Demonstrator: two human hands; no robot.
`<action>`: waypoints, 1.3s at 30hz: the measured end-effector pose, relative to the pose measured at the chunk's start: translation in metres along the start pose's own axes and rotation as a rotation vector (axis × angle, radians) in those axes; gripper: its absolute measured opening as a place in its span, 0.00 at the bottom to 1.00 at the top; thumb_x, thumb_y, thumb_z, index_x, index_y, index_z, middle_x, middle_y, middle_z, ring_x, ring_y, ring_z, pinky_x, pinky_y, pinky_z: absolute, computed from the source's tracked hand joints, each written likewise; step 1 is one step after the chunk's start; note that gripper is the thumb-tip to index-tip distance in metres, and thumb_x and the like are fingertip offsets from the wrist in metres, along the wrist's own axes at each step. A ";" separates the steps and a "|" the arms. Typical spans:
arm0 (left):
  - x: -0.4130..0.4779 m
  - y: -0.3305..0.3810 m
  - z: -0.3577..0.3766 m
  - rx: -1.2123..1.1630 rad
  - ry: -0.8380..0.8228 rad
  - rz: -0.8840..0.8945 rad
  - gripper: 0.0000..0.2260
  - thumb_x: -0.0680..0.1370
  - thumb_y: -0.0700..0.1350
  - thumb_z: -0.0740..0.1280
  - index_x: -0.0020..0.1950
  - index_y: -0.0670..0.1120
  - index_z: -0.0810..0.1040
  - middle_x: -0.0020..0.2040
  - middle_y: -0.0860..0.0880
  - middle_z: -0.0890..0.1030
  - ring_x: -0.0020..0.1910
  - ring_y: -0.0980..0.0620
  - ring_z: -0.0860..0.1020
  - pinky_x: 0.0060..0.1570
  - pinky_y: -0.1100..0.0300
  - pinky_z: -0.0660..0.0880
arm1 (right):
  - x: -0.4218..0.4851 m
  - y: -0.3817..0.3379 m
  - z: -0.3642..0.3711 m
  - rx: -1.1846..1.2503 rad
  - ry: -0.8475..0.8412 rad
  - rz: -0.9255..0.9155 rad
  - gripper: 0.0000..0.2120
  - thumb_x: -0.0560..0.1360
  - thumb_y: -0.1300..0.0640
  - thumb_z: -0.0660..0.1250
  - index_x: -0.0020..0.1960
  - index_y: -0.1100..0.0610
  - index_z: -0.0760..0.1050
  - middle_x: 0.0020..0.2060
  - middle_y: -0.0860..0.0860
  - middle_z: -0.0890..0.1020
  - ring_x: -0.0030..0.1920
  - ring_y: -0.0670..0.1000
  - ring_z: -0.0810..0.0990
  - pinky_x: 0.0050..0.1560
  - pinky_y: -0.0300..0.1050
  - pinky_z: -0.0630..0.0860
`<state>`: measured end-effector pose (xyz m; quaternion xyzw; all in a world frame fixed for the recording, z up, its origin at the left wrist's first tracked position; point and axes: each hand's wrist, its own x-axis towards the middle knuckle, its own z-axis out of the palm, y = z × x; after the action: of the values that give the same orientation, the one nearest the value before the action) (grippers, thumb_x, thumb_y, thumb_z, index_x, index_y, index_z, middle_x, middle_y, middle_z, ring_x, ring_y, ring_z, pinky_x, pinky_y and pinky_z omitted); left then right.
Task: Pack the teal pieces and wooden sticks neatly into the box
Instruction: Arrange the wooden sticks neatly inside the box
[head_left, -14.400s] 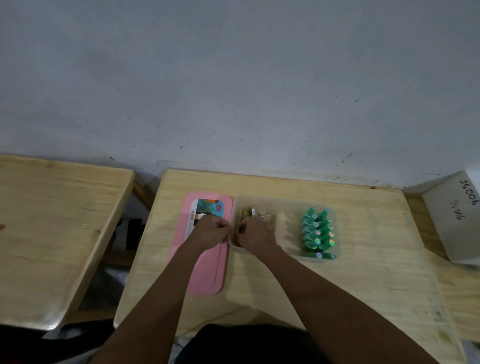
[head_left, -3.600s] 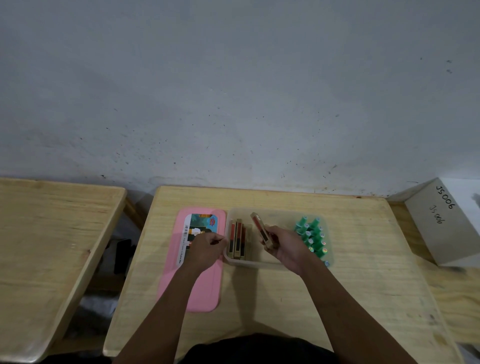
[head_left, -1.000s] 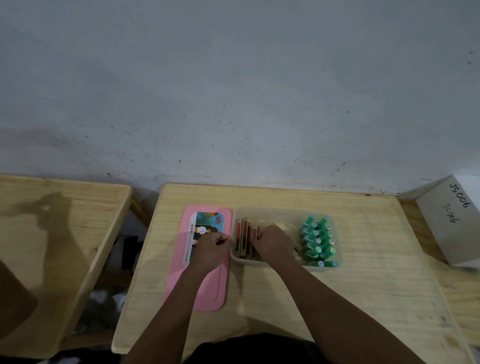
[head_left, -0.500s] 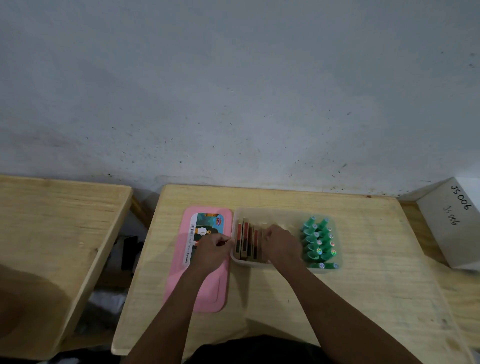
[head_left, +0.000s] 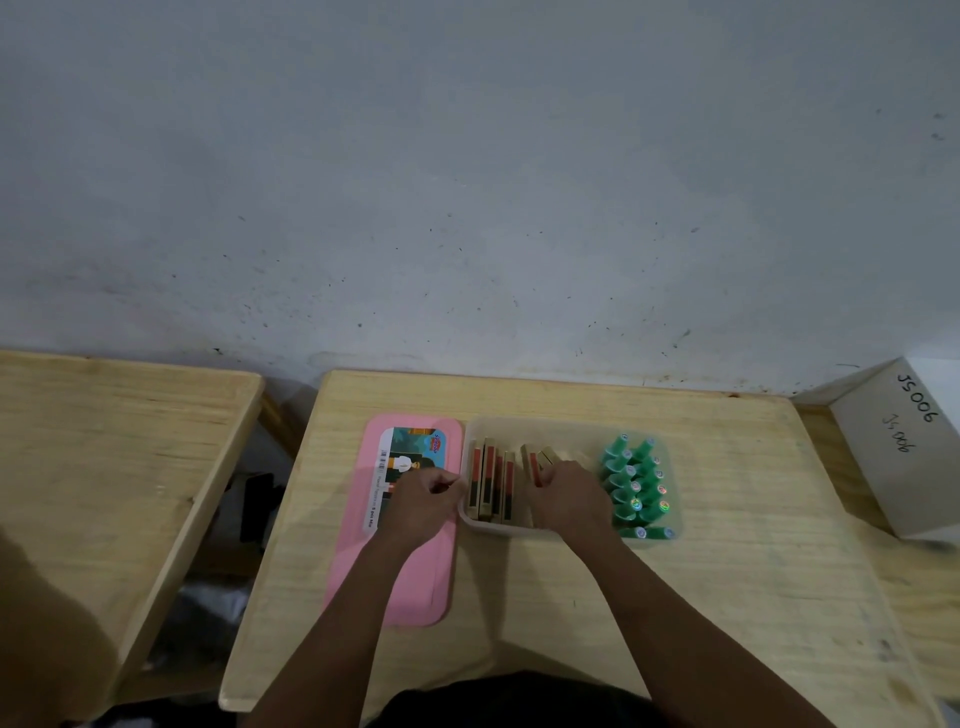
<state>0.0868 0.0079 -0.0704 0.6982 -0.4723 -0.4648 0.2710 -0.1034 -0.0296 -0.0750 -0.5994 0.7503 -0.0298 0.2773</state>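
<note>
Right hand: grips two wooden sticks inside box. Left hand: curled at box rim, grip unclear. Four more sticks between hands; roughly thirteen teal pieces just right of right hand; pink lid under left hand.

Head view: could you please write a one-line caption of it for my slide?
Right hand holds wooden sticks inside the clear box, next to teal pieces; left hand holds its left rim.
</note>
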 end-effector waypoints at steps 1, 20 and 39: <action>0.000 0.000 0.000 0.002 0.001 0.000 0.05 0.78 0.44 0.66 0.48 0.44 0.81 0.40 0.49 0.82 0.40 0.52 0.81 0.50 0.50 0.81 | 0.000 0.000 -0.001 0.104 -0.032 -0.007 0.19 0.74 0.40 0.64 0.34 0.53 0.79 0.28 0.49 0.79 0.31 0.48 0.77 0.32 0.43 0.73; 0.000 -0.002 0.000 0.003 0.002 -0.015 0.07 0.77 0.45 0.67 0.48 0.44 0.82 0.42 0.47 0.83 0.44 0.49 0.82 0.51 0.48 0.80 | -0.001 -0.025 0.016 0.301 -0.063 -0.071 0.08 0.74 0.50 0.71 0.46 0.55 0.79 0.39 0.49 0.81 0.37 0.47 0.79 0.37 0.41 0.75; 0.004 -0.008 0.002 -0.010 0.000 0.008 0.05 0.78 0.44 0.67 0.44 0.47 0.81 0.41 0.47 0.84 0.41 0.49 0.83 0.49 0.49 0.81 | 0.004 0.012 -0.007 -0.369 0.082 -0.066 0.10 0.73 0.53 0.66 0.53 0.54 0.78 0.49 0.49 0.81 0.50 0.53 0.82 0.41 0.44 0.71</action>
<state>0.0887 0.0073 -0.0795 0.6950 -0.4729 -0.4659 0.2763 -0.1174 -0.0318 -0.0748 -0.6626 0.7336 0.0747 0.1310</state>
